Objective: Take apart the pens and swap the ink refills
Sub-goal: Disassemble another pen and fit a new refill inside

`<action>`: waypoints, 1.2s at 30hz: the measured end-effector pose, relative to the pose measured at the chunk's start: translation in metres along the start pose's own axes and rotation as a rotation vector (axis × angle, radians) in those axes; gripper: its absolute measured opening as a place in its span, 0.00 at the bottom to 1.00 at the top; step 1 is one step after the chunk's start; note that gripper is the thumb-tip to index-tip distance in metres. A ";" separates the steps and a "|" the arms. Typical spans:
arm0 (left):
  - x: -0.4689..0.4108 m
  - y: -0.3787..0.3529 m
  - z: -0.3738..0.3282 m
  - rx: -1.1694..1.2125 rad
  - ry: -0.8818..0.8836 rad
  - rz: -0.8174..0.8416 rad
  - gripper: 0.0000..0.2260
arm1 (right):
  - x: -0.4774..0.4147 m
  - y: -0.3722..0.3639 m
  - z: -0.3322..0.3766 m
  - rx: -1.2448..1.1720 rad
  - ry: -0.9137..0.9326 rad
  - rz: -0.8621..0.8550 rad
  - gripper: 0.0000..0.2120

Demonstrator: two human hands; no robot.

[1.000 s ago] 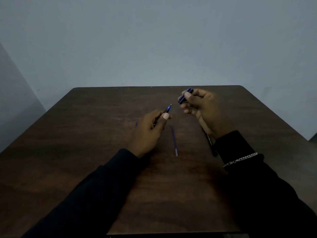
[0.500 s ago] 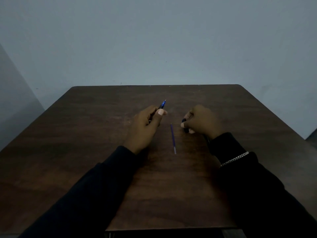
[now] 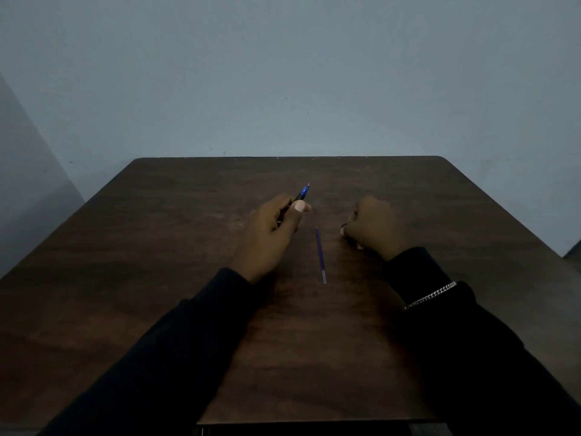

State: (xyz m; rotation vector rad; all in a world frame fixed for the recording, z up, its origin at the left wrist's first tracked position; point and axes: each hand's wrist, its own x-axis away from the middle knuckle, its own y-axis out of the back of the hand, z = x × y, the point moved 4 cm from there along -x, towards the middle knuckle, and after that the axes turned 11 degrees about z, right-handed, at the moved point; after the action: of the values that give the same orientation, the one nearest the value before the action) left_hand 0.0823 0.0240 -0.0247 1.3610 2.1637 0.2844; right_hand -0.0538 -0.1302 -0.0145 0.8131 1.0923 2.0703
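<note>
A loose ink refill (image 3: pixel 320 255) lies flat near the middle of the dark wooden bench (image 3: pixel 157 278), between the two hands and touching neither. The left hand (image 3: pixel 270 234) pinches a blue-tipped pen (image 3: pixel 303 194), tip toward the far edge; the right hand (image 3: pixel 374 229) is curled on the surface around a dark pen part (image 3: pixel 345 229), mostly hidden. A plain grey-blue wall (image 3: pixel 283 73) stands behind the far edge.

Between hands: only a loose ink refill (image 3: pixel 320 255) lies on the table (image 3: pixel 157 278).
Elsewhere: bare tabletop.

We see a bare, dim room: a dark wooden table (image 3: pixel 157 278) against a plain grey-blue wall (image 3: pixel 283 73) (which sort of room, we cannot tell).
</note>
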 end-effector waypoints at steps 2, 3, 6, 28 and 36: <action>0.000 0.000 -0.001 0.001 -0.008 -0.004 0.13 | 0.000 0.000 -0.001 0.007 0.000 -0.001 0.07; 0.000 0.000 -0.001 0.000 -0.009 -0.009 0.14 | -0.001 0.000 -0.002 0.008 0.001 -0.001 0.07; 0.000 0.000 -0.001 -0.008 -0.013 -0.017 0.13 | -0.005 -0.001 -0.004 0.016 -0.004 -0.010 0.11; -0.001 0.002 -0.003 -0.019 -0.051 0.019 0.17 | 0.024 -0.007 0.041 -0.671 0.656 -0.047 0.11; 0.000 -0.001 -0.011 -0.208 -0.120 0.068 0.09 | 0.025 -0.003 0.038 -0.653 0.622 0.002 0.10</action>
State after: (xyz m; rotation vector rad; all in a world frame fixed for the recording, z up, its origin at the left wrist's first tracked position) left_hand 0.0755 0.0250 -0.0164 1.3010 1.9338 0.4297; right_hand -0.0393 -0.0917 0.0055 -0.1638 0.6041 2.5285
